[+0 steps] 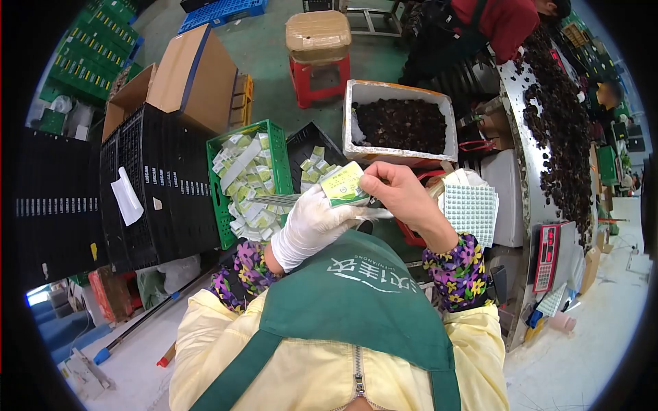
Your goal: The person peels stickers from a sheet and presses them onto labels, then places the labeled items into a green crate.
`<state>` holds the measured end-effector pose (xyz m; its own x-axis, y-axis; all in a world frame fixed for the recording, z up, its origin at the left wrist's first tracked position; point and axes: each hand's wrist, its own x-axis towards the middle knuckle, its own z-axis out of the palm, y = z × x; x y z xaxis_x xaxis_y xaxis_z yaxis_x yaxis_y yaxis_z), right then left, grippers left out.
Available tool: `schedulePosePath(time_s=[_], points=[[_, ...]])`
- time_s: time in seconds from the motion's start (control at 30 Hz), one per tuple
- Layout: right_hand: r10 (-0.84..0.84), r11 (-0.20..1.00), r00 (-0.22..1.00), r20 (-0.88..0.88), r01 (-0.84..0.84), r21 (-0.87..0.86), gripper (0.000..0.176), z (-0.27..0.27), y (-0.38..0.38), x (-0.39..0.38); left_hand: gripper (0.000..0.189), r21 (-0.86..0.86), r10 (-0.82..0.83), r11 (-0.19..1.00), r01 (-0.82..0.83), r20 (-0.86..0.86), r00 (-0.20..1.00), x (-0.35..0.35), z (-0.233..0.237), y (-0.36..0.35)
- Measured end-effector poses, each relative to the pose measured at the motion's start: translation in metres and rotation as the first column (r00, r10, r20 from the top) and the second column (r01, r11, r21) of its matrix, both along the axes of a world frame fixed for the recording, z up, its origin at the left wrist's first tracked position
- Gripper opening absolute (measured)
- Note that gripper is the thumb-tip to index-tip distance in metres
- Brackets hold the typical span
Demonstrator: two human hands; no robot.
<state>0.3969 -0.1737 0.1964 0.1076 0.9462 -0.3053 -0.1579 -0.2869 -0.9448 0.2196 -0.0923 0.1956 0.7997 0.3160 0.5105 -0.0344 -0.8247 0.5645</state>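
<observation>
In front of my apron, my left hand (pixel 308 229), in a white glove, is closed around a small package (pixel 345 183) with a yellow-green label. A thin sheet printed with small marks (pixel 275 200) juts out leftward beside the glove. My bare right hand (pixel 403 195) has its thumb and fingers pinched at the package's right edge. Just left of my hands stands a green crate (pixel 279 159) filled with many similar small packages (pixel 248 179). More of them lie in a black crate (pixel 301 140) behind my hands. Sheets of small stickers (pixel 470 207) rest to the right.
A white foam box (pixel 349 127) of dark pieces stands ahead. On the right, a metal table (pixel 517 123) carries more dark pieces and a red scale (pixel 546 257). Black crates (pixel 161 205) are stacked left. A person (pixel 493 27) bends over the table; a red stool (pixel 319 79) stands beyond.
</observation>
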Motion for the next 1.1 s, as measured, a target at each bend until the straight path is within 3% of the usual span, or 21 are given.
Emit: schedulePosePath(time_s=[0.07, 0.13, 0.17, 0.23, 0.27, 0.33, 0.37, 0.43, 0.5, 0.53, 0.63, 0.8, 0.87, 0.9, 0.97, 1.03, 1.1], points=[[-0.075, 0.996, 0.997, -0.020, 0.075, 0.038, 0.018, 0.004, 0.006, 0.005, 0.026, -0.013, -0.029, 0.999, 0.029, 0.041, 0.999, 0.000, -0.002, -0.002], [-0.207, 0.971, 0.968, -0.139, 0.221, 0.091, 0.014, 0.020, 0.015, 0.012, 0.019, -0.285, -0.154, 0.953, 0.106, -0.153, 0.976, -0.006, -0.015, -0.007], [-0.241, 0.955, 0.957, -0.161, 0.263, 0.135, 0.013, 0.023, 0.019, 0.015, 0.019, -0.283, -0.156, 0.953, 0.108, -0.154, 0.976, -0.008, -0.023, -0.013], [-0.299, 0.949, 0.953, -0.049, 0.302, 0.095, 0.015, 0.013, 0.021, 0.022, 0.013, -0.580, -0.217, 0.812, 0.068, -0.190, 0.957, -0.008, -0.030, -0.022], [-0.299, 0.948, 0.953, -0.049, 0.302, 0.095, 0.015, 0.010, 0.019, 0.023, 0.012, -0.577, -0.193, 0.814, 0.066, -0.161, 0.968, -0.009, -0.031, -0.023], [-0.441, 0.895, 0.831, 0.340, 0.374, 0.244, 0.019, 0.006, 0.010, 0.018, 0.012, -0.571, -0.123, 0.820, 0.035, -0.117, 0.985, -0.008, -0.028, -0.019], [-0.429, 0.900, 0.836, 0.342, 0.364, 0.240, 0.019, 0.006, 0.004, 0.013, 0.013, -0.566, -0.053, 0.824, 0.000, -0.076, 0.996, -0.009, -0.026, -0.016], [-0.268, 0.914, 0.961, 0.063, 0.233, 0.331, 0.025, 0.005, -0.009, 0.000, 0.013, -0.540, -0.047, 0.841, -0.025, -0.119, 0.992, -0.010, -0.017, -0.007], [-0.245, 0.912, 0.950, 0.194, 0.158, 0.379, 0.028, 0.007, -0.012, -0.013, 0.013, -0.472, -0.031, 0.881, -0.034, -0.129, 0.991, -0.009, -0.017, -0.003], [-0.213, 0.893, 0.888, 0.407, 0.007, 0.451, 0.031, 0.001, -0.013, -0.010, 0.013, -0.494, -0.021, 0.869, -0.016, -0.069, 0.997, -0.007, -0.018, -0.004], [-0.227, 0.887, 0.808, 0.543, -0.058, 0.458, 0.031, 0.010, -0.013, -0.016, 0.014, -0.495, -0.031, 0.868, -0.022, -0.099, 0.995, -0.007, -0.017, -0.004], [-0.234, 0.896, 0.792, 0.564, -0.050, 0.441, 0.030, 0.002, -0.009, -0.018, 0.018, -0.393, -0.032, 0.920, -0.001, -0.078, 0.996, -0.006, -0.014, -0.007], [-0.180, 0.969, 0.848, 0.498, 0.066, 0.238, 0.027, -0.004, -0.007, -0.012, 0.019, -0.323, -0.021, 0.946, 0.002, -0.056, 0.998, -0.007, -0.012, -0.005], [-0.185, 0.968, 0.848, 0.497, 0.071, 0.240, 0.027, -0.012, -0.008, -0.008, 0.021, -0.243, -0.039, 0.970, 0.032, -0.022, 0.999, -0.006, -0.007, -0.004], [-0.227, 0.973, 0.958, 0.176, 0.214, 0.089, 0.024, -0.028, -0.011, 0.004, 0.022, -0.159, -0.053, 0.986, 0.055, 0.013, 0.998, -0.005, -0.005, 0.000], [-0.246, 0.967, 0.948, 0.202, 0.227, 0.113, 0.026, -0.017, -0.018, 0.008, 0.019, -0.413, 0.066, 0.909, -0.048, 0.031, 0.997, -0.007, -0.012, 0.003], [-0.180, 0.951, 0.771, 0.611, -0.023, 0.308, 0.028, -0.013, -0.029, 0.011, 0.013, -0.741, 0.214, 0.638, -0.209, -0.090, 0.973, -0.014, -0.025, 0.005]])
